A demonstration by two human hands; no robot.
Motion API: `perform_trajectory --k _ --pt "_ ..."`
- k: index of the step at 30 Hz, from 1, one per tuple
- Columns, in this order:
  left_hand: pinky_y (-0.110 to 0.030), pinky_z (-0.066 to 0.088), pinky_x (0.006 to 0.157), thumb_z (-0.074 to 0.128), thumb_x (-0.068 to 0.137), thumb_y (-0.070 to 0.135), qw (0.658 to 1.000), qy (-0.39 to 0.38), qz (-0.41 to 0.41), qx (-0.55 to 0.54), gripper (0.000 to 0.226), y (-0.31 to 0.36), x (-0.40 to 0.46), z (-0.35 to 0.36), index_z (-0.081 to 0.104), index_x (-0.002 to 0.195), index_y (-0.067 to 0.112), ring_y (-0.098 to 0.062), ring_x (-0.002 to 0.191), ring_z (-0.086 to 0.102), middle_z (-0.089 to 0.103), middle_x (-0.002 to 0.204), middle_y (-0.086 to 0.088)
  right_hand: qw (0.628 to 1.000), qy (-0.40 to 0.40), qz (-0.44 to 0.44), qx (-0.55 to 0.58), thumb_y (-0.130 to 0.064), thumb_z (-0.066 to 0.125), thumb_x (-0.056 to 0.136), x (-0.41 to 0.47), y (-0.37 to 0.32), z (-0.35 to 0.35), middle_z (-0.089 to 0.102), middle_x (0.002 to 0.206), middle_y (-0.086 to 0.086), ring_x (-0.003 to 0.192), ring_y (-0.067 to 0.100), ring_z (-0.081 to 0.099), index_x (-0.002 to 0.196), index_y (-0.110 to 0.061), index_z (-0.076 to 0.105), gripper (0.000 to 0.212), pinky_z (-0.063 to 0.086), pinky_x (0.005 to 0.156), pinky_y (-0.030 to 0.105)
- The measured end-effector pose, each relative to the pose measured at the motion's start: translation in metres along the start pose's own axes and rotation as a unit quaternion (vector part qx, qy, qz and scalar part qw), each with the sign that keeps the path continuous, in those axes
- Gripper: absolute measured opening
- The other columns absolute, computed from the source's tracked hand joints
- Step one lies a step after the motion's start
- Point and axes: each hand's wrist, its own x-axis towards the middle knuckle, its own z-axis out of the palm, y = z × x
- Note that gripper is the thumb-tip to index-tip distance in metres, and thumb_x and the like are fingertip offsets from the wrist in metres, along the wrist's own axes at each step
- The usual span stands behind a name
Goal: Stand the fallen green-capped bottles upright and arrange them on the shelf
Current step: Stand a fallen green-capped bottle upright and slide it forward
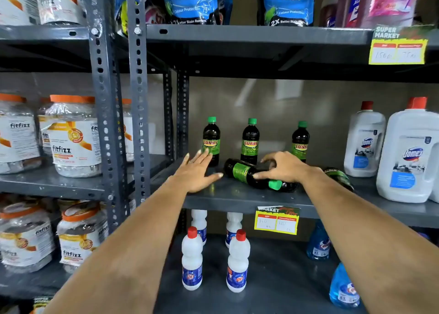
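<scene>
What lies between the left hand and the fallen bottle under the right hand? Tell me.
Head view: only bare grey shelf separates the left hand from the fallen bottle gripped by the right hand.

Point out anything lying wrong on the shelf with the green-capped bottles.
One green-capped bottle lies on its side under the right hand; another fallen bottle lies behind that wrist. Three others stand upright.

Two bare forearms are seen, with no sleeves; nothing is worn on the left hand [196, 171] or right hand [286, 167].
</scene>
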Motion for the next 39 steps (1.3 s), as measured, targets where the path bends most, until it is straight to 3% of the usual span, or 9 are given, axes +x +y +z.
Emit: perform_trajectory --k 7,11,14,19,25,31,33,37,39 --pt "-0.045 0.008 0.118 0.026 0.073 0.092 0.983 -0.130 -0.095 -0.086 0.108 -0.020 -0.045 0.000 0.013 0.157 0.025 -0.023 0.151 0.003 0.002 0.165 0.003 0.996 -0.016 -0.006 -0.086 -0.070 0.073 0.056 0.004 -0.004 0.016 0.064 0.129 0.003 0.121 0.027 0.056 0.133 -0.037 0.052 0.087 0.036 0.107 0.044" --pt "-0.043 0.014 0.118 0.027 0.059 0.100 0.990 -0.130 -0.058 -0.009 0.125 -0.029 -0.059 -0.002 0.015 0.157 0.024 -0.024 0.150 0.012 0.010 0.165 0.001 0.990 -0.043 -0.006 -0.133 -0.060 0.076 0.061 0.006 -0.009 0.017 0.058 0.134 0.009 0.130 0.031 0.047 0.142 -0.032 0.042 0.091 0.018 0.116 0.056" --pt "-0.039 0.015 0.118 0.032 0.056 0.099 0.993 -0.104 -0.034 0.033 0.130 -0.033 -0.064 0.003 0.015 0.157 0.018 -0.022 0.149 0.015 0.014 0.164 -0.002 0.994 -0.034 -0.016 -0.106 -0.055 0.080 0.060 0.006 -0.011 0.015 0.060 0.132 0.006 0.130 0.030 0.048 0.140 -0.031 0.044 0.091 0.015 0.116 0.057" --pt "-0.041 0.025 0.116 0.026 0.047 0.104 0.995 -0.073 -0.044 0.055 0.140 -0.030 -0.068 0.006 0.022 0.155 0.013 -0.024 0.147 0.024 0.021 0.163 -0.006 1.000 0.020 -0.007 0.008 -0.052 0.084 0.055 0.001 -0.012 0.015 0.065 0.113 0.000 0.114 0.027 0.059 0.117 -0.029 0.059 0.071 0.038 0.107 0.049" --pt "-0.043 0.030 0.114 0.026 0.048 0.104 0.995 -0.071 -0.040 0.058 0.141 -0.032 -0.067 0.008 0.025 0.153 0.010 -0.028 0.143 0.032 0.026 0.161 -0.008 0.989 0.100 0.015 0.111 -0.065 0.082 0.044 0.012 -0.034 0.006 0.067 0.116 0.007 0.108 0.025 0.063 0.119 -0.020 0.066 0.089 0.051 0.095 0.039" --pt "-0.041 0.014 0.120 0.038 0.051 0.101 0.985 -0.164 -0.028 0.038 0.143 -0.037 -0.055 0.000 0.006 0.156 0.009 -0.025 0.150 0.009 0.004 0.165 -0.008 0.958 0.181 0.014 0.221 -0.047 0.085 0.060 0.035 -0.072 0.003 0.073 0.096 0.001 0.092 0.016 0.067 0.103 -0.016 0.074 0.054 0.051 0.082 0.029" --pt "-0.041 0.008 0.121 0.043 0.055 0.098 0.985 -0.171 -0.019 0.025 0.141 -0.038 -0.053 0.001 0.002 0.156 0.009 -0.024 0.151 0.003 0.000 0.165 -0.008 0.953 0.181 0.020 0.243 -0.050 0.083 0.062 0.043 -0.081 0.006 0.073 0.093 0.001 0.088 0.016 0.066 0.098 -0.014 0.075 0.051 0.052 0.080 0.030" --pt "-0.040 0.007 0.121 0.044 0.056 0.097 0.988 -0.153 -0.013 0.013 0.139 -0.042 -0.054 0.007 0.003 0.156 0.010 -0.023 0.151 0.002 0.000 0.165 -0.007 0.948 0.172 0.029 0.266 -0.051 0.078 0.070 0.058 -0.098 0.021 0.066 0.076 -0.001 0.070 0.012 0.060 0.085 -0.011 0.070 0.043 0.041 0.058 0.026" --pt "-0.040 0.008 0.121 0.045 0.058 0.096 0.989 -0.146 -0.013 0.013 0.137 -0.042 -0.056 0.007 0.004 0.157 0.011 -0.022 0.151 0.003 0.001 0.165 -0.006 0.943 0.176 0.033 0.281 -0.055 0.076 0.070 0.064 -0.103 0.030 0.066 0.079 -0.002 0.075 0.014 0.062 0.090 -0.012 0.068 0.048 0.041 0.059 0.025"
